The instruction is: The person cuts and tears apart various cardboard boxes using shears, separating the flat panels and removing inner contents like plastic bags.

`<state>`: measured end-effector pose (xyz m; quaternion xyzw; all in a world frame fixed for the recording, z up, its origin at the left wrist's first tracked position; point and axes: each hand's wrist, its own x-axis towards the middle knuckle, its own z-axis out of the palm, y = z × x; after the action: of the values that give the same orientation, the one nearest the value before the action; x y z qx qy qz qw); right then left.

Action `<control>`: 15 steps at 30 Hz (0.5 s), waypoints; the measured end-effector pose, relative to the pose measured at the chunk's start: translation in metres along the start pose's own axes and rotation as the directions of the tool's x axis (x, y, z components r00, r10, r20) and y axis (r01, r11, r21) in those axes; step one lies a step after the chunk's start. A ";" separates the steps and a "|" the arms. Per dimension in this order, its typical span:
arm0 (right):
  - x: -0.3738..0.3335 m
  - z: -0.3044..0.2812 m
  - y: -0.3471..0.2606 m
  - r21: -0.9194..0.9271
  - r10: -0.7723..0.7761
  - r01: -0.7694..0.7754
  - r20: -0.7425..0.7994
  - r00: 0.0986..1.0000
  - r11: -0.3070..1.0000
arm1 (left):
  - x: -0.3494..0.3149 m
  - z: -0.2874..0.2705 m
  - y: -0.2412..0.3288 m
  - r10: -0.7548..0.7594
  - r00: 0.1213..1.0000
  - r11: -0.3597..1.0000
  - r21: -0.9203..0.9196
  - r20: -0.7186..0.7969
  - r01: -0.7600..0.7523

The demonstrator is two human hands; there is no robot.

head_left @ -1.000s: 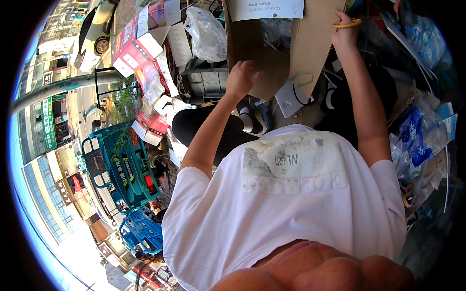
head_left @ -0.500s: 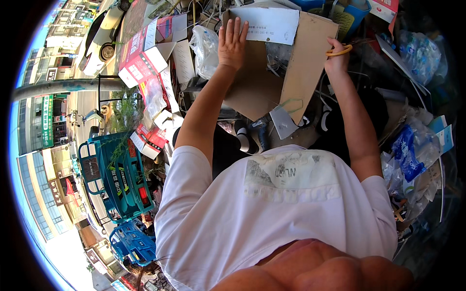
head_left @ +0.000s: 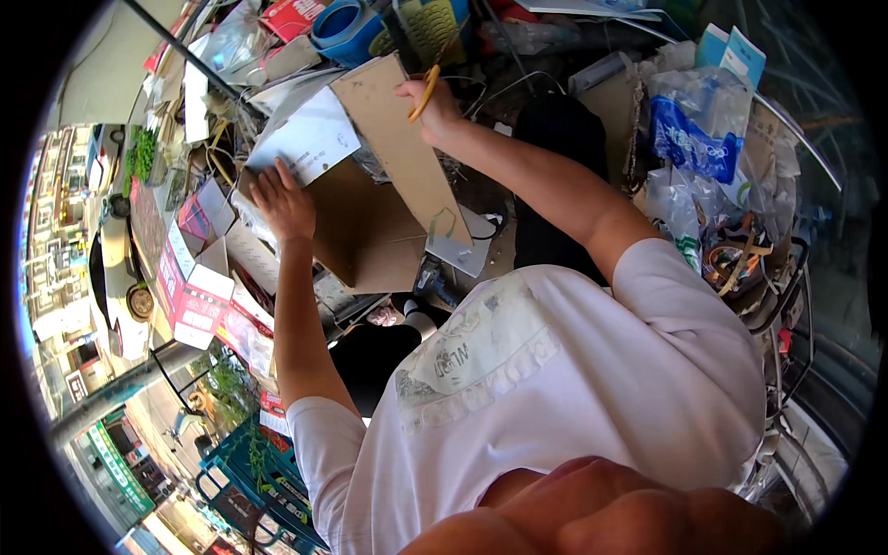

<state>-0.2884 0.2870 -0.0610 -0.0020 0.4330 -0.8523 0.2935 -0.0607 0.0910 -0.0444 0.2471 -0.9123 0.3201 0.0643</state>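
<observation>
An open brown cardboard box (head_left: 370,236) stands in front of my body, its hollow inside facing up. One flap carries a white printed panel (head_left: 310,139); a long plain brown flap (head_left: 400,139) sticks out to its right. My left hand (head_left: 285,199) lies with fingers stretched out on the box's left side, beside the white panel. With my right hand (head_left: 433,113) I hold scissors with an orange handle (head_left: 424,94), at the upper right edge of the long flap. The fingertips there are close to the cardboard; whether they pinch it I cannot tell.
Red and white cartons (head_left: 199,301) lie to the left. A blue bucket (head_left: 344,35) stands beyond the box. To the right are clear plastic bags, one with a blue wrapper (head_left: 694,139), and a bent metal bar (head_left: 800,139). A teal cart (head_left: 264,481) is at the lower left.
My view has turned, so the box and both hands appear farther left and tilted. The left hand still rests on the box; the right still holds the scissors by the flap.
</observation>
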 end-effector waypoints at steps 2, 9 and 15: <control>-0.002 0.002 -0.008 0.000 -0.001 0.001 -0.040 0.999 1.000 | -0.003 -0.012 0.002 0.036 0.999 0.999 -0.009 -0.012 -0.036; 0.004 0.000 -0.011 0.015 -0.081 0.085 -0.166 0.983 0.996 | 0.015 -0.014 -0.042 -0.005 0.949 0.985 -0.163 -0.316 -0.049; 0.030 -0.001 0.006 -0.174 -0.151 0.122 -0.160 0.976 0.977 | 0.044 -0.015 -0.093 -0.210 0.913 0.916 -0.396 -0.348 0.060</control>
<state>-0.3106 0.2702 -0.0738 0.0179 0.5238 -0.8292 0.1943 -0.0538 0.0200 0.0307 0.2263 -0.9065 0.1758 0.3102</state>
